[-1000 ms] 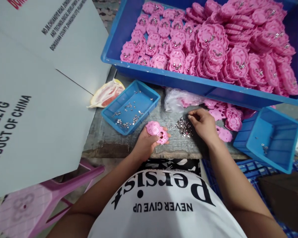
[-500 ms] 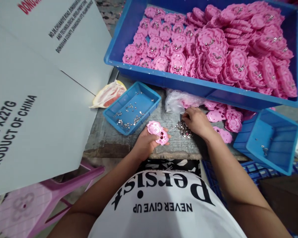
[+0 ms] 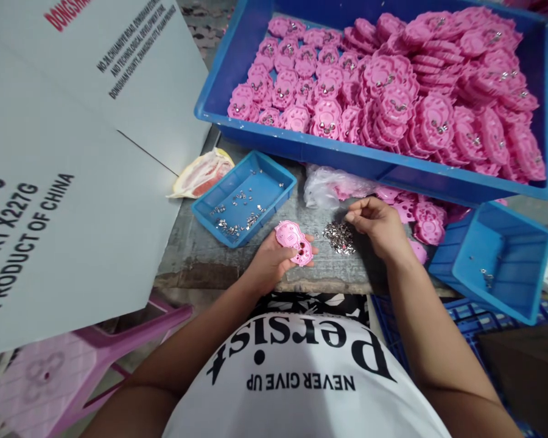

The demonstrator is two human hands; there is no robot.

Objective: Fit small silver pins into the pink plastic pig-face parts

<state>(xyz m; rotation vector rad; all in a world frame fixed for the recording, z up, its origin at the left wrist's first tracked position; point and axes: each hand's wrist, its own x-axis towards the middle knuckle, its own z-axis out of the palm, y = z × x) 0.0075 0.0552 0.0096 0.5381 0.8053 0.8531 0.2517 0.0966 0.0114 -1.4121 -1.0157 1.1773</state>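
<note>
My left hand (image 3: 274,263) holds a pink plastic piece (image 3: 294,242), its thumb pressed on the face near two dark round holes. To its right lies a heap of small shiny metal parts (image 3: 340,236) on the worktable. Just above the heap's right edge is my right hand (image 3: 375,224), thumb and forefinger pinched together. Whatever sits between those fingertips, if anything, is too small to make out. Behind that hand, more pink pieces (image 3: 429,222) lie loose beside a clear plastic bag (image 3: 322,187).
A large blue bin (image 3: 347,143) full of pink pieces spans the back. Small blue trays stand left (image 3: 231,201) and right (image 3: 506,261), with a few metal parts inside. A fruit wedge (image 3: 203,175) lies beside a big white carton (image 3: 95,201); a pink stool (image 3: 73,371) is below.
My right hand has lifted off the metal heap and shifted slightly right, its fingers pinched. The left hand with the pink piece has moved a little to the right.
</note>
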